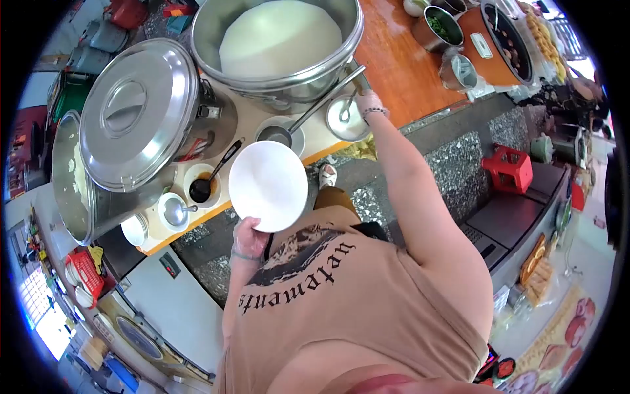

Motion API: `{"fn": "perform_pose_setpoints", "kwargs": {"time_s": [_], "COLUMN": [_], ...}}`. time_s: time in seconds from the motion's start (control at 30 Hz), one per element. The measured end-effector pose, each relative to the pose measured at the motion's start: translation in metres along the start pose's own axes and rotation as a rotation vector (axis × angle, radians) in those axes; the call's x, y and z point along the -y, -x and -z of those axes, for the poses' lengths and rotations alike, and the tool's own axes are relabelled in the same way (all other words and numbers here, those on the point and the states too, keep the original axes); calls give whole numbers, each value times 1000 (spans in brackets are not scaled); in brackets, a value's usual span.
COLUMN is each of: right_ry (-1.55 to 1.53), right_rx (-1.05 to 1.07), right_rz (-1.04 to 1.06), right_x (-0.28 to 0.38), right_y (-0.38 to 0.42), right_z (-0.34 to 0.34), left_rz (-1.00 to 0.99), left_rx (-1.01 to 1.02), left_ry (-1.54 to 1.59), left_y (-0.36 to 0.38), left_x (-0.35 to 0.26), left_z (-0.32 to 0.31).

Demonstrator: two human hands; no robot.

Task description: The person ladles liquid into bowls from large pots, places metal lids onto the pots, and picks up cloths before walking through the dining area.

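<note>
My left hand (248,238) grips a wide white bowl (269,184) by its near rim, with the thumb over the edge. Nothing shows inside that bowl. My right hand (371,105) is closed at the handle of a small spoon (345,114), whose head rests in a white container (357,128). Beside it, a long-handled ladle (315,108) leans in another bowl (297,141), partly hidden behind the white bowl. To the left stand a bowl of dark sauce (199,190) with a black-handled ladle (226,157) and a small bowl (168,220) with a metal spoon (177,211).
A large metal pot (354,46) of white food stands at the back. Left of it is a lidded steel pot (131,125). On the orange table (400,79) are a metal cup of greens (441,29) and a brown pot (485,56). A red stool (506,169) sits at right.
</note>
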State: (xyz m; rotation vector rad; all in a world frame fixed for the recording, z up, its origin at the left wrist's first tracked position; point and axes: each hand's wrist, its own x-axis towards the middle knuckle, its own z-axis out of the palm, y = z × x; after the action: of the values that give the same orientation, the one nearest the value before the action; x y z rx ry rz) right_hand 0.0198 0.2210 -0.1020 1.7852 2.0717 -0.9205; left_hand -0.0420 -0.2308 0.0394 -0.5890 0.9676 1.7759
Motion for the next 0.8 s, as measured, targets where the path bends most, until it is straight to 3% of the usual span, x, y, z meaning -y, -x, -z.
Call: {"fn": "perform_pose_setpoints", "kwargs": {"time_s": [0.13,0.17,0.33,0.47,0.6,0.67,0.8], "right_ry": [-67,-39,68,-180,-368,-907,-1245], "right_rx": [-8,-119,-139,-316,-355,-216,-193], "right_rz": [12,79,294,374,312,23,-193], "right_x": [2,-2,-7,-34,-62,-60,-75], "right_y": [-48,-61,-40,-6,7,10,12], "right_z": [-35,-46,-24,-18,-70,-89,-73], "left_rz": [-59,-78,-48,-64,-55,-46,-17], "left_rx": [-30,-39,-71,-49,-123,-66,-51], "left_ry": [-61,-106,-147,-148,-189,-227,-334], "left_y": [2,-2,-8,-25,-35,-44,-60], "left_x": [14,17,17,20,11,9,10], "left_z": [-21,-20,-27,-7,-24,-20,-29]}}
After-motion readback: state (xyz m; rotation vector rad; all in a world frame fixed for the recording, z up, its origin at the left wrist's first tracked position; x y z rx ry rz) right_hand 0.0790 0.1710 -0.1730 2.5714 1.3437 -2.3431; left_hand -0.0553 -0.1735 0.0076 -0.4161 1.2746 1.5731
